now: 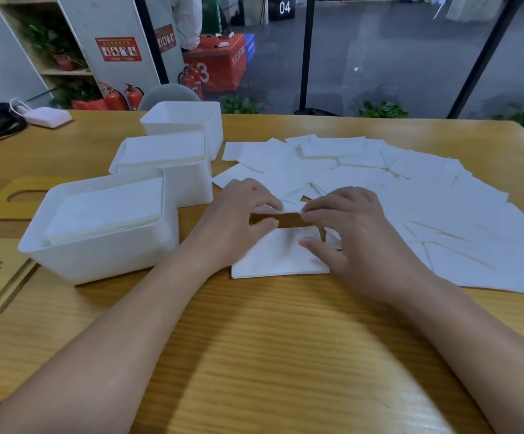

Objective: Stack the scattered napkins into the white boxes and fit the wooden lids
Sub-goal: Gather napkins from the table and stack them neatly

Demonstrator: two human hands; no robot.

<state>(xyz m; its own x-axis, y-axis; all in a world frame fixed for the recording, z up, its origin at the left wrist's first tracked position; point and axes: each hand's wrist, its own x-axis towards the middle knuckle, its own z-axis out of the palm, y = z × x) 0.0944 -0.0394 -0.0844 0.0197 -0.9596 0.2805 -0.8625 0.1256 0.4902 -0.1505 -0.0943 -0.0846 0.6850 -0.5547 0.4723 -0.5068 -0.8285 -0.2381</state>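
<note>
While your left hand [242, 214] and right hand [348, 233] pinch the napkin [279, 255] edge, you square it for boxing.

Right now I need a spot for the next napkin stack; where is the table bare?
Bare wood lies along the near edge of the table, around the forearms, and at the far right corner beyond the scattered napkins. The right half is crowded with them; the left holds three white boxes and wooden lids.

Boxes [173, 158] left of scattered napkins [411, 195], lids [0, 277] leftmost
</note>
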